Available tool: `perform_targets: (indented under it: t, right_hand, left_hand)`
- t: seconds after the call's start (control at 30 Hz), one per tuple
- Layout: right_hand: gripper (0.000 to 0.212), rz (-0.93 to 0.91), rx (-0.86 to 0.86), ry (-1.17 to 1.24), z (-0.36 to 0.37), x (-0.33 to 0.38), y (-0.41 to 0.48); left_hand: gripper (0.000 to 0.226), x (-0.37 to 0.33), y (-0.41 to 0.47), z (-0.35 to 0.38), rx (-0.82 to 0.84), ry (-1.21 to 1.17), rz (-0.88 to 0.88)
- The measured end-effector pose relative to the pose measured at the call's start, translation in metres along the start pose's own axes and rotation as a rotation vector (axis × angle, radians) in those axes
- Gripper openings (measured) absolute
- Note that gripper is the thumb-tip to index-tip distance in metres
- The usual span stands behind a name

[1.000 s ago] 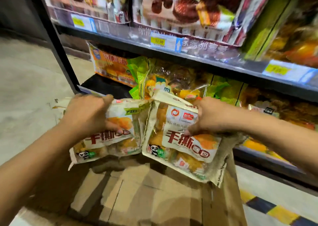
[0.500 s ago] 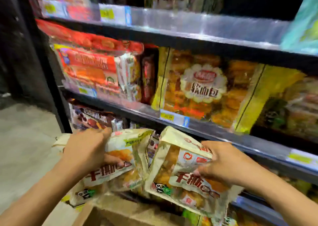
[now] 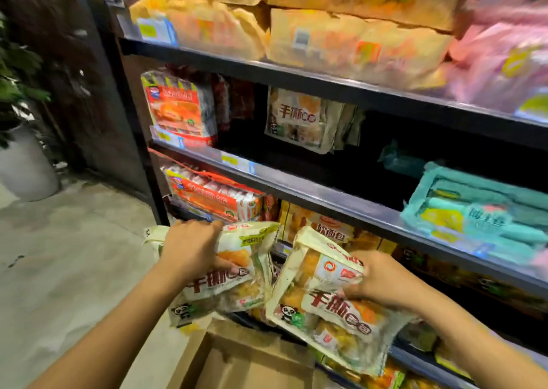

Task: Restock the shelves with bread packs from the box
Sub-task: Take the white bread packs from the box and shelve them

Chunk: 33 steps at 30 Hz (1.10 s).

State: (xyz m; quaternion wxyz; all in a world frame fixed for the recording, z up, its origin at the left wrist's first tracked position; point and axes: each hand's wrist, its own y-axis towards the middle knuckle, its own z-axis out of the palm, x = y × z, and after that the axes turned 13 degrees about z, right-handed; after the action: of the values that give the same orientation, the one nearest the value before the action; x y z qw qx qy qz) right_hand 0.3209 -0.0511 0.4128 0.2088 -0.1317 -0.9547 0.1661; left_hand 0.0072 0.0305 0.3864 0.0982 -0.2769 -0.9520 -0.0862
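My left hand (image 3: 189,247) grips a cream bread pack (image 3: 237,282) with red lettering and a panda logo. My right hand (image 3: 378,282) holds a second pack of the same kind (image 3: 326,308), tilted, just to the right of the first. Both packs hang above the open cardboard box (image 3: 237,362) at the bottom of the view, in front of the lower shelves. Matching bread packs (image 3: 299,120) stand on the middle shelf (image 3: 296,187), with dark room to their right.
The shelf unit fills the right side, with orange packs (image 3: 181,110) at left, teal packs (image 3: 480,210) at right and large yellow bags (image 3: 355,41) on top. A white planter (image 3: 23,163) stands on the grey floor (image 3: 59,255) at left.
The view has tilted upward from the box and bottom shelves to the upper shelves. Both hands have risen with their packs, staying side by side.
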Motion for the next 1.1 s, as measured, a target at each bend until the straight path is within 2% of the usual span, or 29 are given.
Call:
perform_targets:
  t: [0.13, 0.3, 0.43, 0.57, 0.83, 1.03, 1.1]
  right_hand:
    - [0.030, 0.000, -0.018, 0.014, -0.041, 0.023, -0.033]
    - [0.032, 0.044, -0.073, -0.047, -0.090, 0.057, -0.055]
    - [0.047, 0.160, -0.248, -0.046, -0.105, 0.078, -0.055]
    - [0.050, 0.175, -0.387, -0.007, -0.106, 0.106, -0.053]
    - [0.041, 0.053, -0.597, 0.140, -0.104, 0.150, -0.023]
    - [0.039, -0.204, -0.858, -0.064, -0.105, 0.161, 0.010]
    - [0.041, -0.220, -0.902, -0.115, -0.110, 0.163, 0.024]
  left_hand:
    - [0.082, 0.019, -0.015, -0.048, -0.011, -0.061, -0.015]
    - [0.086, 0.050, -0.027, -0.091, -0.053, -0.156, -0.030]
    - [0.092, 0.076, -0.032, -0.106, -0.011, -0.187, -0.006]
    - [0.101, 0.091, -0.036, -0.101, -0.024, -0.231, 0.014]
    - [0.091, 0.102, -0.032, -0.084, -0.066, -0.364, 0.006]
    - [0.087, 0.106, -0.004, -0.089, -0.045, -0.327, 0.011]
    - [0.085, 0.105, 0.008, -0.097, -0.041, -0.314, 0.017]
